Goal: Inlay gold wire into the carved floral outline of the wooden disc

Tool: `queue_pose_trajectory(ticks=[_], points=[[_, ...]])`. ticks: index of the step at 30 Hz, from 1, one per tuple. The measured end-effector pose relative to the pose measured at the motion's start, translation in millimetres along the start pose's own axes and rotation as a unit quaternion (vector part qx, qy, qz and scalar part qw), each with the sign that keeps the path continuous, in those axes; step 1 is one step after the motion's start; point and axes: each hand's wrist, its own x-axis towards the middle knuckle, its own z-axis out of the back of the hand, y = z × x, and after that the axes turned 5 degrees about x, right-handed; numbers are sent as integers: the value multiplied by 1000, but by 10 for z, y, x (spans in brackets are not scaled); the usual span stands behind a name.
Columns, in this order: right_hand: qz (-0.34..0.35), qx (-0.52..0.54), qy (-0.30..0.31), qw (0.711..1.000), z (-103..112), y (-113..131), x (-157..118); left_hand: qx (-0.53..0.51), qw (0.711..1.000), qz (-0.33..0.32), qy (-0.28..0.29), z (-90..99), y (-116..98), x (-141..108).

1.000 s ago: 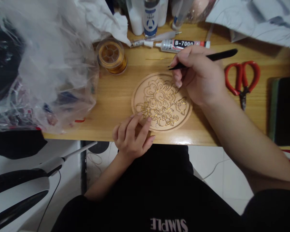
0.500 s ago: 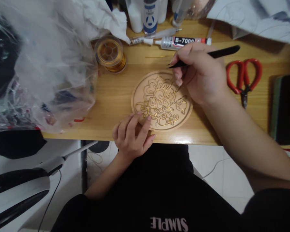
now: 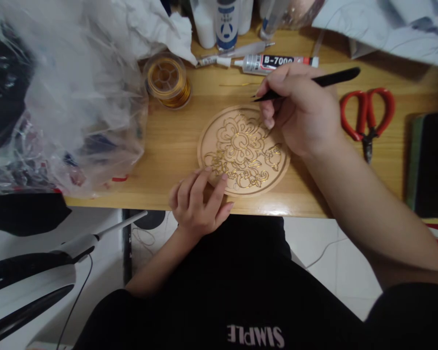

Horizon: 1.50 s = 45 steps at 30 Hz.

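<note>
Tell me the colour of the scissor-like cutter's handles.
Red on both handles, with a dark metal head; the head view shows it best.

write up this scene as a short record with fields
left hand: fingertips on the near left edge of a round patterned board
right hand: holds black tweezers, tips pointing left
board pattern: flowers, partly gold-lined
beyond board: gold wire spool, B-7000 tube
far left: plastic bag
right: red-handled cutting tool

Black tablet-like slab (image 3: 434,167) cut off rightward.
</note>
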Motion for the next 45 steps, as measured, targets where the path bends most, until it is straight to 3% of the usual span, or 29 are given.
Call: queue_pose_trajectory(ticks=[12,29,35,45], points=[[6,6,-3,1000,-10,6,-5,17,999,-37,18,39,25,19],[-4,2,-4,1000,9,-9,13,8,999,-22,35,69,27,17],[4,-11,20,1000,27,-13,12,-26,998,0,58,90,32,13],[-4,-42,-4,999,38,-29,25,-115,986,62,102,174,43,96]])
